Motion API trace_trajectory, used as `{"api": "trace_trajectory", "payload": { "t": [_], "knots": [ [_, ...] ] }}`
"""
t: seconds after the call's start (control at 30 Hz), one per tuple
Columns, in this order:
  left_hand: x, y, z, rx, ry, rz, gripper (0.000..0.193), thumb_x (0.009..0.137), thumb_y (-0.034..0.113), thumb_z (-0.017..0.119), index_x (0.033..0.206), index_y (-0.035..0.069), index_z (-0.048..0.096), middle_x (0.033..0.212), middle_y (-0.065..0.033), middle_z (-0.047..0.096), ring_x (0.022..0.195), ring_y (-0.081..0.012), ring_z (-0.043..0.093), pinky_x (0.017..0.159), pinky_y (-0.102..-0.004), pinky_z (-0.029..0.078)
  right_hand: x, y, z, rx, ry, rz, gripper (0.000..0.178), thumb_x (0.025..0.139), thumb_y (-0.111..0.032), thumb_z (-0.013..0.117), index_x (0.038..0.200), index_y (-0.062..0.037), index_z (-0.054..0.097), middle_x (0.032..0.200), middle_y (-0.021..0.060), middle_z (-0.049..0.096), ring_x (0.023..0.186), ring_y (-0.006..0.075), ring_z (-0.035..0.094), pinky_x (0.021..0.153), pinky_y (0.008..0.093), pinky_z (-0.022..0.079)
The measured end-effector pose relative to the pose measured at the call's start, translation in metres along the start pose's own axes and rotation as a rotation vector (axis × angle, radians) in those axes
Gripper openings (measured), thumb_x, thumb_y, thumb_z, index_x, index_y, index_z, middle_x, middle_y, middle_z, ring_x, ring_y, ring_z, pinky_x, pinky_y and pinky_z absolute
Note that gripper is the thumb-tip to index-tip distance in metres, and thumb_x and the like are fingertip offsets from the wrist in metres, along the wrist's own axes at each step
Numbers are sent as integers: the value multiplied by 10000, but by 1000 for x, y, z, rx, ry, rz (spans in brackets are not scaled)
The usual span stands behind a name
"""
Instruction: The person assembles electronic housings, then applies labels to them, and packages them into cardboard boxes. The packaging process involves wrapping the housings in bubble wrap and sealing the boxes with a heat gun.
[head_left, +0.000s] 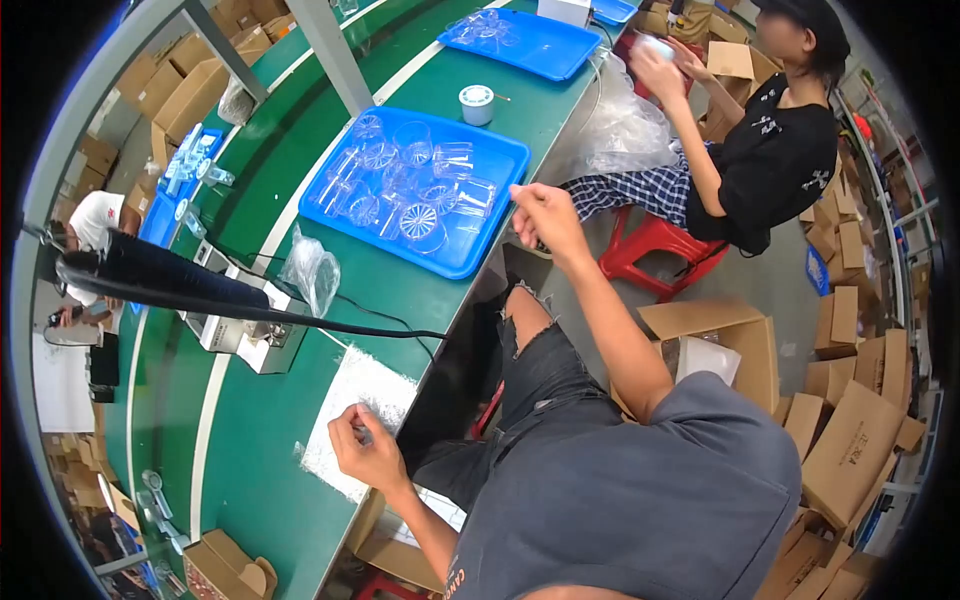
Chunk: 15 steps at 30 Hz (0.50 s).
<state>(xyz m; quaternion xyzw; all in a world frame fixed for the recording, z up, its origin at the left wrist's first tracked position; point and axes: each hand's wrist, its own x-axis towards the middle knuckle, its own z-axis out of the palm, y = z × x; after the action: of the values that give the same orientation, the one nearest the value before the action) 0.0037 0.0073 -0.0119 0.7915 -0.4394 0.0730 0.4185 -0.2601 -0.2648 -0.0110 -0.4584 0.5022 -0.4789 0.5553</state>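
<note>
Transparent cups (419, 221) are gathered in a blue tray (455, 258), upper centre, near the green table's (250, 465) right edge; tabletop is exposed beside the white sheet (365, 383). Fingers are curled on left hand (372, 450) and right hand (552, 222); any pinch cannot be told

Clear cups (420, 222) in nearest tray (455, 262): perhaps dozen. White tub (477, 106): one.

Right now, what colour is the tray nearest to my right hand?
The tray is blue; it shows best in the head view.
</note>
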Motion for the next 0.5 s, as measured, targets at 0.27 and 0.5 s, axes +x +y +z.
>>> {"api": "trace_trajectory", "payload": {
  "t": [0.27,0.5],
  "knots": [
    [-3,4,5,64,44,-25,95,927,91,674,900,0,675,769,-50,548,643,-169,453,603,-316,399,9,21,11,169,-140,64,336,1032,-297,636,800,-58,598,606,7,572,494,87,559,457,220,430],
    [1,4,6,58,38,-12,101,932,99,676,900,4,671,772,-54,559,630,-174,450,588,-322,401,10,26,5,195,-144,-2,290,1047,-224,587,853,-10,617,620,28,576,545,143,606,548,267,509]
  ]
}}
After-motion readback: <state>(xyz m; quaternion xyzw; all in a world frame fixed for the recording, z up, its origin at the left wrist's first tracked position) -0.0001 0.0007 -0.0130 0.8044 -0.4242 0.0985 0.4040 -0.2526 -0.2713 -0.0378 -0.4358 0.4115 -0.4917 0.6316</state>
